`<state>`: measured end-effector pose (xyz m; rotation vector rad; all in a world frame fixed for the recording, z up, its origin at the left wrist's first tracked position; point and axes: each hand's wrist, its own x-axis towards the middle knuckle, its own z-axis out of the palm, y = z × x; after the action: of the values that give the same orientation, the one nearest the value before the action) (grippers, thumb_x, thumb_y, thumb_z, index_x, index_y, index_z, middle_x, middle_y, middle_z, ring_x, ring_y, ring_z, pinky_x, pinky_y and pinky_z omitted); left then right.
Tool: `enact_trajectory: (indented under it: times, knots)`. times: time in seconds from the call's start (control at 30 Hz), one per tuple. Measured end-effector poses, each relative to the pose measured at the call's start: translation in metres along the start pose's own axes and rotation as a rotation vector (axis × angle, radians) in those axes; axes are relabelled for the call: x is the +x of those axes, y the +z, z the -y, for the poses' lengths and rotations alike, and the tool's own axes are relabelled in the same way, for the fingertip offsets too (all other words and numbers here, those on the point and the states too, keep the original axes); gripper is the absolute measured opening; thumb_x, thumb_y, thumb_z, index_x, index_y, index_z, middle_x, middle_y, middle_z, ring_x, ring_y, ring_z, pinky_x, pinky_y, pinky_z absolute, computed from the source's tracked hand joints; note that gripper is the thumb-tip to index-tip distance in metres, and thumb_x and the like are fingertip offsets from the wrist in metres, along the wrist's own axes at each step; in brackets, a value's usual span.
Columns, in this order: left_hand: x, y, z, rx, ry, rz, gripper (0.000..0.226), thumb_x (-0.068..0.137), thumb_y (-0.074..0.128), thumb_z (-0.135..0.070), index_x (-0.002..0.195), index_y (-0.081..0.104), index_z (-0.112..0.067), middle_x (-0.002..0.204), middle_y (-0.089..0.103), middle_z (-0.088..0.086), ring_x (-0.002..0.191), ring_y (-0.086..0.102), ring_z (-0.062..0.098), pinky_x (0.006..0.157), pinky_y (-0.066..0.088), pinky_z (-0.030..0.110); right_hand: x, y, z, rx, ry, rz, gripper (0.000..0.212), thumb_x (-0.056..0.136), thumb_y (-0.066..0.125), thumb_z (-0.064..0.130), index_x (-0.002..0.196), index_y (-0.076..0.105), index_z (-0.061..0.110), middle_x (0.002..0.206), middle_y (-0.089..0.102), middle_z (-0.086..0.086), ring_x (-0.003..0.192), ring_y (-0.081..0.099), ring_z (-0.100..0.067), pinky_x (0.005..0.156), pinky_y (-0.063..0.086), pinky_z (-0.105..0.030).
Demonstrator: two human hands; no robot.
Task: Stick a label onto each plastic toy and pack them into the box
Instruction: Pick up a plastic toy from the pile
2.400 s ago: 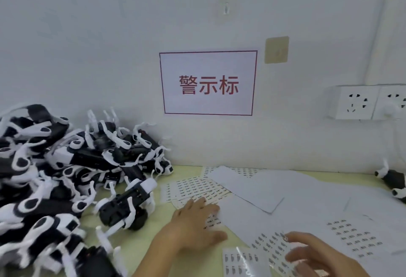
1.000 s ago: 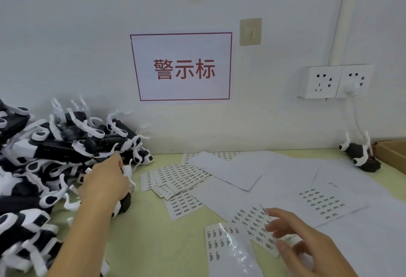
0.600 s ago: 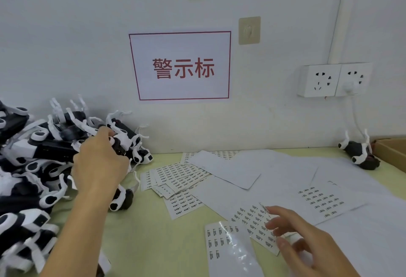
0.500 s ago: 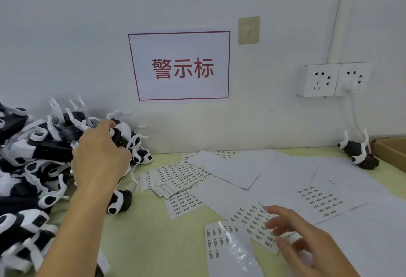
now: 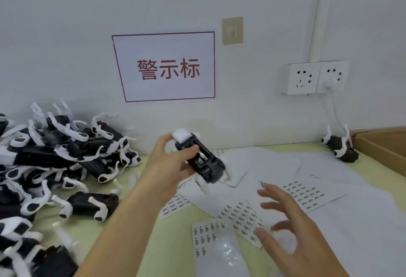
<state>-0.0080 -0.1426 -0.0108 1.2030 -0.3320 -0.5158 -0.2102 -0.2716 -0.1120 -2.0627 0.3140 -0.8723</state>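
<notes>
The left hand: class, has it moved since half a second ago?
Yes. The left hand, gripping a black-and-white toy, has swung right, away from the toy pile, to below the red-bordered wall sign.

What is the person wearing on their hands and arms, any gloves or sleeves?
Nothing shows. The left hand and right hand are bare, without gloves, rings or a watch. Both forearms are uncovered as far as the picture's bottom edge, with no sleeve in view.

We have a single head-worn view, looking forward and slightly down from close over the table [image 5: 175,243], with the wall sign [image 5: 167,68] straight ahead, the toy pile [image 5: 55,156] at the left edge and the cardboard box [image 5: 382,147] at the right edge.
</notes>
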Motion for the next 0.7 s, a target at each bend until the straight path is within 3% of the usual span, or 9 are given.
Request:
enact_trajectory:
  times: [0.07, 0.17, 0.3, 0.43, 0.53, 0.57, 0.63, 0.7]
  knots:
    - [-0.005, 0.017, 0.022, -0.086, -0.106, 0.05, 0.048, 0.086, 0.068, 0.007, 0.123, 0.053, -0.021, 0.094, 0.075, 0.019, 0.083, 0.075, 0.033, 0.065, 0.062, 0.039, 0.0, -0.001, 0.002, 0.001, -0.017, -0.014, 0.087, 0.071, 0.085, 0.027, 0.132, 0.035, 0.062, 0.138, 0.047, 0.033, 0.123, 0.05, 0.007, 0.084, 0.049, -0.022]
    - [-0.018, 0.042, 0.048, -0.17, -0.23, 0.087, 0.05, 0.088, 0.069, 0.003, 0.127, 0.045, -0.016, 0.097, 0.075, 0.019, 0.086, 0.075, 0.032, 0.067, 0.063, 0.041, 0.001, -0.001, 0.001, 0.004, 0.002, -0.051, 0.099, 0.058, 0.079, 0.055, 0.137, 0.021, 0.066, 0.144, 0.035, 0.039, 0.131, 0.037, 0.013, 0.095, 0.041, -0.025]
    - [-0.036, 0.064, 0.065, -0.193, -0.306, 0.101, 0.045, 0.091, 0.069, -0.007, 0.125, 0.041, -0.013, 0.082, 0.076, 0.012, 0.082, 0.076, 0.03, 0.059, 0.061, 0.033, 0.005, -0.007, -0.005, -0.004, 0.009, -0.138, 0.099, 0.057, 0.076, 0.06, 0.139, 0.021, 0.064, 0.141, 0.039, 0.037, 0.129, 0.039, 0.013, 0.095, 0.041, -0.024]
    - [-0.047, 0.068, 0.068, -0.075, -0.35, 0.186, 0.043, 0.093, 0.069, -0.017, 0.13, 0.049, -0.01, 0.095, 0.077, 0.013, 0.089, 0.075, 0.031, 0.079, 0.06, 0.038, 0.008, -0.012, -0.005, 0.077, 0.009, -0.215, 0.084, 0.068, 0.077, 0.057, 0.137, 0.029, 0.061, 0.117, 0.059, 0.031, 0.111, 0.058, 0.004, 0.079, 0.05, -0.018]
    - [-0.05, 0.06, 0.062, 0.115, -0.337, 0.212, 0.042, 0.093, 0.069, -0.024, 0.132, 0.055, -0.016, 0.101, 0.077, 0.007, 0.089, 0.075, 0.032, 0.102, 0.049, 0.044, 0.011, -0.014, -0.003, 0.211, 0.082, -0.226, 0.074, 0.069, 0.075, 0.056, 0.13, 0.033, 0.062, 0.103, 0.068, 0.025, 0.095, 0.066, 0.002, 0.07, 0.05, -0.008]
    - [-0.05, 0.056, 0.06, 0.228, -0.312, 0.195, 0.047, 0.093, 0.068, -0.028, 0.136, 0.051, -0.022, 0.108, 0.076, 0.006, 0.086, 0.076, 0.029, 0.101, 0.047, 0.042, 0.011, -0.014, -0.003, 0.254, 0.121, -0.219, 0.072, 0.066, 0.071, 0.057, 0.127, 0.034, 0.063, 0.1, 0.069, 0.024, 0.092, 0.067, 0.001, 0.068, 0.049, -0.007]
    - [-0.049, 0.048, 0.058, 0.512, -0.184, 0.114, 0.062, 0.091, 0.069, -0.038, 0.144, 0.038, -0.035, 0.129, 0.059, -0.002, 0.079, 0.076, 0.021, 0.084, 0.054, 0.033, 0.012, -0.015, -0.004, 0.31, 0.178, -0.208, 0.068, 0.064, 0.068, 0.058, 0.123, 0.035, 0.063, 0.096, 0.07, 0.024, 0.088, 0.068, 0.002, 0.065, 0.048, -0.005]
    - [-0.05, 0.042, 0.055, 0.801, 0.046, 0.073, 0.064, 0.086, 0.071, -0.047, 0.14, 0.037, -0.046, 0.13, 0.04, -0.012, 0.091, 0.068, 0.008, 0.067, 0.054, 0.02, 0.012, -0.014, -0.004, 0.342, 0.218, -0.197, 0.067, 0.065, 0.068, 0.057, 0.124, 0.036, 0.06, 0.095, 0.07, 0.025, 0.083, 0.071, -0.001, 0.064, 0.05, -0.009]
